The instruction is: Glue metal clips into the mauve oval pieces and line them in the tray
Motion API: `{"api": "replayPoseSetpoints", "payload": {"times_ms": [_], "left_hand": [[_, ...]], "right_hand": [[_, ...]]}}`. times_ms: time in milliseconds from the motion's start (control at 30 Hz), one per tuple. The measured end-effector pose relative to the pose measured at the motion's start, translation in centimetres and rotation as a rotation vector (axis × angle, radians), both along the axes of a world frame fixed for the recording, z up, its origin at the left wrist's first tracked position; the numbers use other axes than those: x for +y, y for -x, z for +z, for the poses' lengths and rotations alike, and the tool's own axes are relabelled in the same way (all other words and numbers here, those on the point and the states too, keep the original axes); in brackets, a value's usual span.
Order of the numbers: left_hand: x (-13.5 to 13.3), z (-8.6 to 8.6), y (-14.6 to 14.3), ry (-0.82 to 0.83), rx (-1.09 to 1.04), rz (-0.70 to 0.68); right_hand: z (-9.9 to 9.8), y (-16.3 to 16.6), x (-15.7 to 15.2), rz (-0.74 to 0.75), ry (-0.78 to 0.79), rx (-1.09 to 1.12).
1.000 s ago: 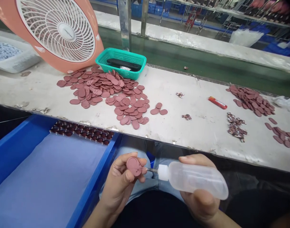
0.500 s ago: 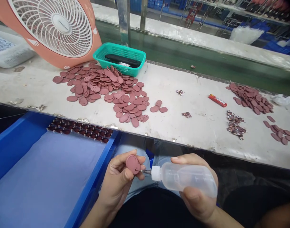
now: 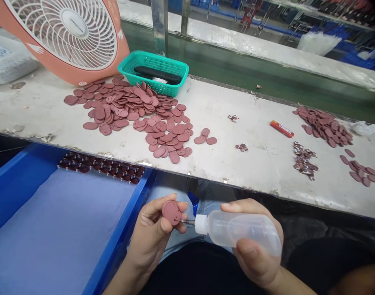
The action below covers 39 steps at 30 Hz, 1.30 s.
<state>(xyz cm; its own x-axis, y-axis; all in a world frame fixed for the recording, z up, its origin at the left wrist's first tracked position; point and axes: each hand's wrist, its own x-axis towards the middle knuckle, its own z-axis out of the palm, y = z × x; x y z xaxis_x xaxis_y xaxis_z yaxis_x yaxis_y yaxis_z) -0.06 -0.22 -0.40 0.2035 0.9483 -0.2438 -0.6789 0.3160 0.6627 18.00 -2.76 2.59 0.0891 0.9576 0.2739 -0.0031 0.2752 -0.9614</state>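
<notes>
Pinched maroon tag (image 3: 171, 213) upright in left hand (image 3: 152, 233), near, fingers (image 3: 181, 206) closed on rim. Gripped squeeze bottle (image 3: 239, 230) in right hand (image 3: 255, 256), long axis level, needle (image 3: 187, 221) tip at tag's right edge.

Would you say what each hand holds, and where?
The left hand pinches a maroon oval piece by its edge; the right hand grips a plastic bottle's body.

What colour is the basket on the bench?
The basket is teal green with a mesh pattern; it shows best in the head view.
</notes>
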Motion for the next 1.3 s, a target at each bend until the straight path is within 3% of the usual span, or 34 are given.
{"api": "replayPoseSetpoints", "payload": {"times_ms": [267,667,933,1300], "left_hand": [[0.2,0.1,-0.1,-0.020,-0.002,-0.008],[0.0,-0.1,0.1,0.021,0.024,-0.014],[-0.1,0.0,0.4,0.018,0.008,-0.042],[-0.2,0.2,0.3,0.089,0.059,-0.005]], "right_hand": [[-0.9,-0.4,-0.6,-0.112,0.006,0.008],[0.0,-0.3,0.0,-0.012,0.038,-0.030],[-1.1,-0.5,-0.3,-0.134,0.001,0.008],[-0.8,-0.3,-0.2,-0.099,0.070,0.022]]}}
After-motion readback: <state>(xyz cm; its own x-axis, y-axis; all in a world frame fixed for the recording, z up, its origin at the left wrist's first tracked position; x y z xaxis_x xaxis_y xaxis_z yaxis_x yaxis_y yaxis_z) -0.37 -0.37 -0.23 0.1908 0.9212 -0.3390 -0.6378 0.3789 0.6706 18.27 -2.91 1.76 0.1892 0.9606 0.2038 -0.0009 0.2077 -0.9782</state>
